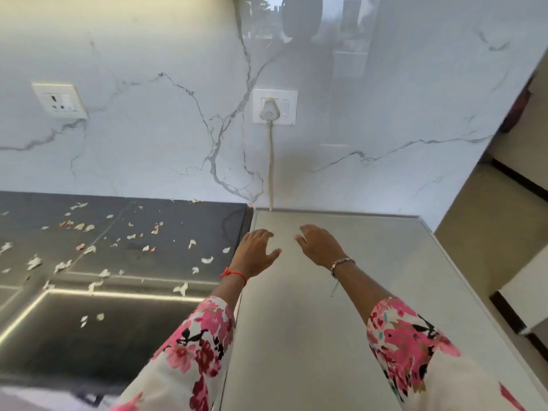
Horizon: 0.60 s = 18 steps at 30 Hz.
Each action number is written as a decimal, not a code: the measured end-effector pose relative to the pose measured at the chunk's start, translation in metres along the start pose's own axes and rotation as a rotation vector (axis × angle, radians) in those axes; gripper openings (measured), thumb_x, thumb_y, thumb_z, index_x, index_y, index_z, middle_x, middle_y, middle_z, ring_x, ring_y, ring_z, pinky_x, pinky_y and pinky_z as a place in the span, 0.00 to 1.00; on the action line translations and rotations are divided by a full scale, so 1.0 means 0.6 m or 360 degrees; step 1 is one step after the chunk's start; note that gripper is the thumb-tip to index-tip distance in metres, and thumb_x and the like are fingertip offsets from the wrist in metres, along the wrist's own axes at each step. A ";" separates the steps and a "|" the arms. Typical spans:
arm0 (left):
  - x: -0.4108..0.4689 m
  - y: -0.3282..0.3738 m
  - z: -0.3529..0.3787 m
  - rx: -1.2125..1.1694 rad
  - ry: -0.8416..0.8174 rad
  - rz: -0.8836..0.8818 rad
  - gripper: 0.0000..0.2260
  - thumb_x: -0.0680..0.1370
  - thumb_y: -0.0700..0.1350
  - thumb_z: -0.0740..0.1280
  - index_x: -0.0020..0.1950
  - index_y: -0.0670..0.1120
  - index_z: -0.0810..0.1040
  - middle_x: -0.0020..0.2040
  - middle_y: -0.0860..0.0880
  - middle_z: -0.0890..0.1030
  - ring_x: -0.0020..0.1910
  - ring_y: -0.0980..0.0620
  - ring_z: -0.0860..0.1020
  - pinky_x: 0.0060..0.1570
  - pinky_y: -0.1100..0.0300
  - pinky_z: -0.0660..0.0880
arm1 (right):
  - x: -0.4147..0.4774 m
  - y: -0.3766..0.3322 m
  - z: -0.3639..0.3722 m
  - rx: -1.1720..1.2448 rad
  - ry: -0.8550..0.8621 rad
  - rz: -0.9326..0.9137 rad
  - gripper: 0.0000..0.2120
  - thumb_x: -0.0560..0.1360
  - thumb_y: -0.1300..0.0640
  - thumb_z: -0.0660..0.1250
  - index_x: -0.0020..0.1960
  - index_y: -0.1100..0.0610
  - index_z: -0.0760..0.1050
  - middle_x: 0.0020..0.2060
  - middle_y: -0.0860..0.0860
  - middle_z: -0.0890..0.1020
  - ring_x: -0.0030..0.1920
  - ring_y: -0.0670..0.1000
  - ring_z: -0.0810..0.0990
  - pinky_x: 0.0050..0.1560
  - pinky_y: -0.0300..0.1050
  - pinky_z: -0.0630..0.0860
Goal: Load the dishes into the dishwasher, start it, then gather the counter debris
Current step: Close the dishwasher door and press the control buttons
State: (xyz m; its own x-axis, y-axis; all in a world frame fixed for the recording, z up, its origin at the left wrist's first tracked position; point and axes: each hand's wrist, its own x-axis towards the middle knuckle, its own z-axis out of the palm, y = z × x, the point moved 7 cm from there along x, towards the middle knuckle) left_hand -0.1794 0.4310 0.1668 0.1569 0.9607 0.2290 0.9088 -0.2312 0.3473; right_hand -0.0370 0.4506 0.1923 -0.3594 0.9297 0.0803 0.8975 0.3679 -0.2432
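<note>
Both hands reach out over the flat grey top of the dishwasher (341, 292), which fills the lower centre and right of the frame against the white marble-veined wall (148, 137). The left hand (256, 253), with a thin red thread band (234, 274) at its wrist, hovers at the left edge of that grey top, its grip wide and holding nothing, fingers spread. The right hand (320, 244), wearing a beaded bracelet (342, 264), sits just beside it to the right, fingers loosely curled downward and its grip likewise empty; whether the fingertips touch the surface cannot be told. Both forearms emerge from white sleeves printed with pink flowers (406, 333). To the left, the dark glossy table (184, 221) is strewn with scattered pale and pinkish peel scraps (89, 250), spread from the wall edge down to the lower left of the frame. On the wall above the grey top, a white plug (269, 111) sits in a white socket plate (289, 106), its pale cord (270, 164) running straight down behind the appliance. A second white socket plate (60, 99) sits at the upper left.
</note>
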 end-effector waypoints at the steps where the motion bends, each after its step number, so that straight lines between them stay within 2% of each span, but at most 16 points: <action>1: -0.035 0.011 0.004 -0.0003 -0.0001 -0.0007 0.22 0.77 0.53 0.63 0.66 0.42 0.70 0.65 0.46 0.73 0.67 0.48 0.67 0.68 0.56 0.60 | -0.041 -0.001 0.013 -0.0011 -0.0014 0.0020 0.17 0.80 0.52 0.53 0.56 0.64 0.72 0.54 0.60 0.78 0.55 0.61 0.76 0.55 0.51 0.69; 7: -0.275 0.077 0.043 -0.0027 -0.0005 -0.0091 0.21 0.76 0.52 0.65 0.64 0.41 0.72 0.63 0.45 0.75 0.64 0.47 0.71 0.66 0.55 0.64 | -0.289 -0.022 0.101 -0.0005 -0.0043 0.0033 0.18 0.81 0.52 0.53 0.60 0.63 0.72 0.56 0.60 0.77 0.56 0.60 0.75 0.57 0.51 0.69; 12: -0.482 0.124 0.078 -0.0096 -0.0055 -0.0139 0.19 0.75 0.48 0.67 0.62 0.39 0.73 0.61 0.43 0.76 0.62 0.44 0.73 0.64 0.54 0.67 | -0.479 -0.057 0.148 0.0030 0.0037 -0.0022 0.16 0.80 0.55 0.54 0.56 0.63 0.74 0.52 0.59 0.78 0.53 0.60 0.75 0.54 0.51 0.69; 15: -0.575 0.145 0.081 -0.0147 0.0001 -0.0130 0.16 0.73 0.44 0.70 0.58 0.37 0.76 0.56 0.40 0.78 0.57 0.43 0.75 0.59 0.54 0.72 | -0.576 -0.084 0.166 0.0060 0.0118 -0.0096 0.12 0.76 0.59 0.58 0.49 0.64 0.77 0.45 0.60 0.79 0.47 0.61 0.77 0.48 0.51 0.72; 18: -0.643 0.155 0.087 -0.0110 0.0082 -0.0088 0.15 0.71 0.40 0.71 0.55 0.37 0.77 0.54 0.40 0.79 0.55 0.41 0.77 0.57 0.52 0.75 | -0.651 -0.098 0.194 0.0065 0.0191 -0.0094 0.13 0.72 0.57 0.57 0.44 0.62 0.78 0.38 0.57 0.80 0.40 0.58 0.79 0.42 0.47 0.76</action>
State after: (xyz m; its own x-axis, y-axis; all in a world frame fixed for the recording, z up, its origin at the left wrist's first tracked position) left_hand -0.1350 0.0471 0.0635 0.0856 0.9634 0.2538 0.8864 -0.1900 0.4221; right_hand 0.0212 0.0640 0.0630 -0.3760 0.9025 0.2102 0.8635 0.4235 -0.2737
